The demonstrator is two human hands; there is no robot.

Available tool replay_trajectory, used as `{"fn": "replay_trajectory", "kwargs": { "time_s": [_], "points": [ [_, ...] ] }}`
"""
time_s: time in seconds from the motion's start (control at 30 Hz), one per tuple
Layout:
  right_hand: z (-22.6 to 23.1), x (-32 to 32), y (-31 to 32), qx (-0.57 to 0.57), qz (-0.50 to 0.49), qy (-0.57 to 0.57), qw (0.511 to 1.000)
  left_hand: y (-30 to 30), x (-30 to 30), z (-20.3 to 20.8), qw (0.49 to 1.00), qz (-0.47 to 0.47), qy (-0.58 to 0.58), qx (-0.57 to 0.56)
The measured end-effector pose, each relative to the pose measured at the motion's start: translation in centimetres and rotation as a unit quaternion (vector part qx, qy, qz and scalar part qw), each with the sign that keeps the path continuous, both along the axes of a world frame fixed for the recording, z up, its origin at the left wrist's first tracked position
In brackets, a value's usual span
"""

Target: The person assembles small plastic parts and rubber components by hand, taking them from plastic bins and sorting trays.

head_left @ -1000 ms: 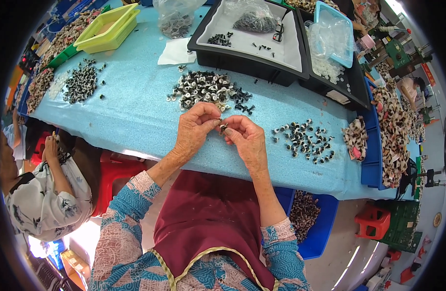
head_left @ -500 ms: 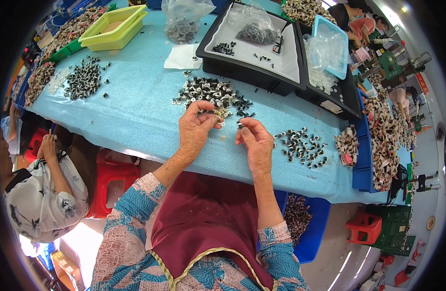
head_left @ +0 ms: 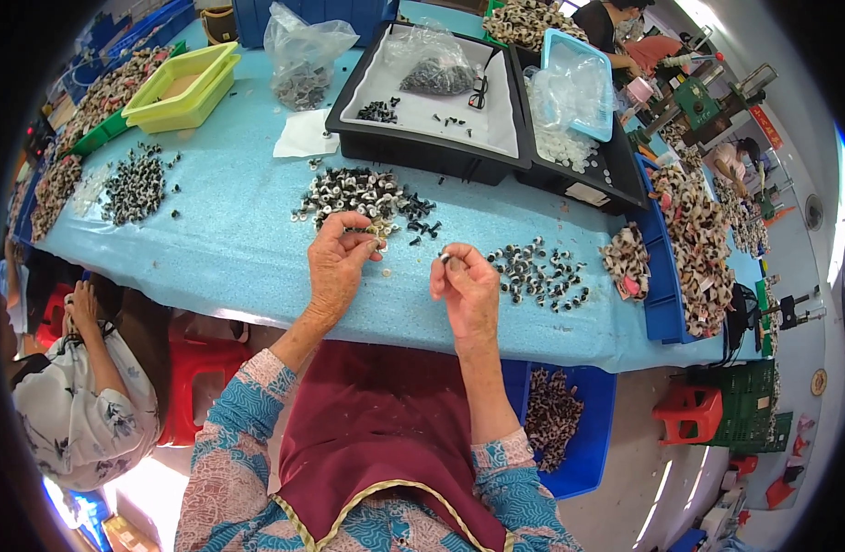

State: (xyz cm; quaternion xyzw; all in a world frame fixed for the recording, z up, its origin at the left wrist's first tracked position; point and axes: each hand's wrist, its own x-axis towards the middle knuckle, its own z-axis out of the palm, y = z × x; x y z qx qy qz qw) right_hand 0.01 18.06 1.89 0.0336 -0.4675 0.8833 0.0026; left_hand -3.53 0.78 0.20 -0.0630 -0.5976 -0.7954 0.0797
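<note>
Just in front of a heaped pile of small black and white parts (head_left: 353, 195), my left hand (head_left: 334, 269) is closed in a pinch at the pile's near edge. A small pale ring shows by its fingertips, though I cannot make out whether they grip it. My right hand (head_left: 468, 296), off to the right, pinches a small black-stemmed peg with a white washer (head_left: 445, 258) between thumb and forefinger. Loose black pegs (head_left: 421, 221) lie between the hands and the trays. Beyond my right hand, several black-and-white pegs (head_left: 544, 276) are spread on the blue table cover (head_left: 239, 248).
Black trays (head_left: 422, 158) stand at the back, one holding a bag of black parts. Farther left are a clear bag (head_left: 303, 69), yellow trays (head_left: 183, 92) and another peg pile (head_left: 136, 189). A blue crate (head_left: 660, 276) of spotted plush pieces stands right. A person (head_left: 91, 396) sits at left.
The whole view has shifted, with the table sliding left and slightly down. My hands are a little farther apart, the right one still pinching the peg.
</note>
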Motion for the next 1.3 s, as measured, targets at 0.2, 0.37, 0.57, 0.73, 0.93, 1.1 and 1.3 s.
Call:
{"fn": "replay_trajectory", "kwargs": {
  "time_s": [0.2,0.37,0.57,0.73,0.93,1.1,1.3],
  "points": [
    [0.3,3.6,4.3,0.331,-0.052,-0.083,0.938,0.5,0.1,0.2,0.983,0.095,0.097,-0.126],
    [-0.7,4.1,6.1,0.441,-0.071,-0.058,0.893,0.7,0.3,0.7,0.943,0.153,0.155,-0.253],
    [1.9,3.0,4.9,0.645,-0.18,-0.006,0.743,-1.1,1.4,1.8,0.914,0.202,0.154,-0.315],
    [1.6,-1.5,1.2,0.588,-0.167,0.184,0.77,-2.1,2.4,1.7,0.916,0.159,0.123,-0.347],
    [-0.9,-5.1,-0.9,0.658,-0.11,0.286,0.688,-2.5,3.1,1.4,0.85,0.112,0.175,-0.484],
    [-0.3,-3.6,-0.7,0.61,-0.111,0.188,0.761,-0.9,2.4,1.4,0.83,0.066,0.196,-0.518],
    [-0.5,-1.0,0.2,0.145,-0.015,-0.044,0.988,-0.2,1.9,0.5,0.803,0.051,0.223,-0.551]
  ]
}}
